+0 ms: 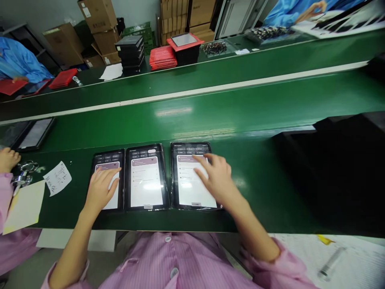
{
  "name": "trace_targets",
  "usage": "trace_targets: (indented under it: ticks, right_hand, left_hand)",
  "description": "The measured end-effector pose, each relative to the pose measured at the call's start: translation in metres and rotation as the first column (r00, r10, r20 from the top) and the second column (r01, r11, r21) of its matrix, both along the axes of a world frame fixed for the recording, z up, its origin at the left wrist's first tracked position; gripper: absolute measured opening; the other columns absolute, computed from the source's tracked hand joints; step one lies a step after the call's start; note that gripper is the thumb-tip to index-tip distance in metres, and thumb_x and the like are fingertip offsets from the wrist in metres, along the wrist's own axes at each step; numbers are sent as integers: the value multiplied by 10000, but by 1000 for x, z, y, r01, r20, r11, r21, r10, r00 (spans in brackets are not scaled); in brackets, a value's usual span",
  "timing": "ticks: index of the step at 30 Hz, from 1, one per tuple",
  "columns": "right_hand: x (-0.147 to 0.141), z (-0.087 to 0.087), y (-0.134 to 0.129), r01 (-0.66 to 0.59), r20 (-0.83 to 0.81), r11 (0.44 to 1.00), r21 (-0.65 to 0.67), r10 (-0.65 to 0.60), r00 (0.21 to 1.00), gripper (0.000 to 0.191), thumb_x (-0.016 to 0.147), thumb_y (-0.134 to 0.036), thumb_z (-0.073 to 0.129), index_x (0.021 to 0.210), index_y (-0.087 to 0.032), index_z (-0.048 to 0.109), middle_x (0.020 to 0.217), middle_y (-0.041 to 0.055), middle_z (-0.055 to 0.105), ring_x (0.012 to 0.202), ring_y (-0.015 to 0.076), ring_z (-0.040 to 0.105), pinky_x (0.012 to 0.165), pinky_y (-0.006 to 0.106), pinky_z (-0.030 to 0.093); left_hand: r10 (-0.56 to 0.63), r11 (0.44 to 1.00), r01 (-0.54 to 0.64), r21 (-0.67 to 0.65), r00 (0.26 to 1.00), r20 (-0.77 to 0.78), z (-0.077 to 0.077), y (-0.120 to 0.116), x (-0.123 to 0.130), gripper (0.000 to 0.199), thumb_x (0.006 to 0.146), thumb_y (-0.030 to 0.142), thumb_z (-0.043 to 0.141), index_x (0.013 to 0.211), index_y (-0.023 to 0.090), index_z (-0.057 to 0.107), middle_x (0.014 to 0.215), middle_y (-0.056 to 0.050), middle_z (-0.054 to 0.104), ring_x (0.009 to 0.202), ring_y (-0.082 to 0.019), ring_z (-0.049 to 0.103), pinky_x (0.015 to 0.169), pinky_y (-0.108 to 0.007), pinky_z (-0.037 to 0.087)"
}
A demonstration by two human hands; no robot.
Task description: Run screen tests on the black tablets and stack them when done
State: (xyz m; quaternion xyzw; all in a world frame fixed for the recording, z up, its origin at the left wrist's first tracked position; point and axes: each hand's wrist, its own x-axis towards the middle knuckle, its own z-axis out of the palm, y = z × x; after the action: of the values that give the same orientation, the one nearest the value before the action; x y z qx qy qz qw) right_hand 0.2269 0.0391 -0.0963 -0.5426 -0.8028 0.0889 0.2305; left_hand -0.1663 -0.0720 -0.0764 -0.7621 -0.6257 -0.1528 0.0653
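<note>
Three black-framed tablets with lit screens lie in a row before me on the green bench. My left hand [100, 186] rests over the left tablet [120, 192], fingers stretched out near the upper part of its screen and holding nothing. Between my hands is the middle tablet [146, 180], its whole screen visible. Over the right tablet [192, 188] is my right hand [217, 176], fingers apart, with the fingertips at or just above the screen's upper half. Whether they touch the glass I cannot tell. Each screen shows a white panel under a mauve band.
At left lie a handwritten note [57, 178], a pale yellow sheet [25, 206] and a neighbour's hand [9, 159]. A large black sheet-like thing [339, 172] covers the right side. Across the bench are red pouches [163, 58], stacked black items [130, 54] and co-workers in blue.
</note>
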Motion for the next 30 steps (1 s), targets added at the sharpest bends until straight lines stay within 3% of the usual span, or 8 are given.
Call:
trace_targets:
  ticks: [2, 4, 7, 12, 18, 22, 27, 30]
  right_hand:
    - [-24, 6, -48, -33, 197, 999, 12, 30, 980, 529, 962, -552, 564, 1458, -366, 575, 1494, 196, 511, 1346, 437, 457, 1057, 704, 333]
    - [-46, 7, -86, -107, 280, 994, -9, 106, 954, 694, 867, -660, 652, 1500, -417, 506, 1562, 194, 459, 1408, 481, 391, 1068, 745, 274]
    - [-69, 3, -110, -174, 299, 983, -62, 185, 936, 818, 755, -770, 688, 1484, -441, 519, 1545, 210, 491, 1383, 519, 422, 1047, 746, 291]
    - [-88, -4, -78, -169, 290, 981, -93, 189, 938, 728, 793, -738, 675, 1443, -425, 579, 1509, 230, 525, 1346, 530, 471, 1024, 759, 304]
    - [-102, -3, -21, -40, 179, 999, -14, 42, 983, 634, 920, -634, 597, 1489, -359, 540, 1632, 219, 358, 1415, 543, 364, 1049, 830, 185]
    - [-75, -2, -24, -28, 116, 999, 21, 26, 993, 576, 987, -494, 546, 1536, -339, 469, 1662, 192, 292, 1463, 475, 312, 1105, 783, 194]
    - [-52, -10, -51, -135, 130, 991, -7, 134, 982, 433, 1009, -395, 498, 1423, -322, 601, 1638, 163, 336, 1455, 419, 335, 1140, 722, 232]
    - [-63, -11, -58, -172, 148, 985, -26, 174, 974, 428, 994, -412, 527, 1404, -333, 618, 1641, 151, 340, 1456, 424, 325, 1145, 722, 212]
  left_hand:
    - [55, 996, -54, 69, 998, -19, -6, -31, -16, 290, 1014, 249, 486, 1219, 187, 682, 1068, -95, 771, 993, -254, 695, 1130, -526, 384]
    - [47, 994, -47, 99, 999, 5, -10, -54, -28, 268, 993, 233, 507, 1159, 217, 716, 1004, -75, 785, 957, -249, 695, 1130, -530, 374]
    - [-11, 999, 12, -29, 999, 47, -12, -69, -39, 302, 981, 260, 498, 1152, 288, 745, 997, -42, 801, 967, -252, 690, 1153, -549, 331]
    - [30, 959, -23, -281, 999, 22, -9, -33, -47, 395, 999, 365, 443, 1308, 352, 689, 1128, -38, 792, 1118, -293, 644, 1208, -637, 131]
    - [205, 947, -194, -255, 979, 18, 5, 30, -46, 540, 1035, 449, 317, 1524, 279, 472, 1534, -113, 542, 1438, -328, 419, 1217, -664, 37]
    - [363, 923, -346, -168, 928, 80, 12, 19, -48, 536, 1032, 504, 363, 1517, 291, 443, 1628, -117, 402, 1511, -332, 332, 1239, -648, 83]
    - [508, 857, -462, -226, 831, 227, -3, -16, -59, 635, 977, 549, 479, 1520, 228, 410, 1606, -208, 362, 1515, -347, 341, 1202, -568, 325]
    - [567, 815, -514, -268, 802, 187, -11, -16, -51, 721, 974, 567, 474, 1572, 203, 302, 1638, -252, 269, 1535, -400, 278, 1185, -665, 288]
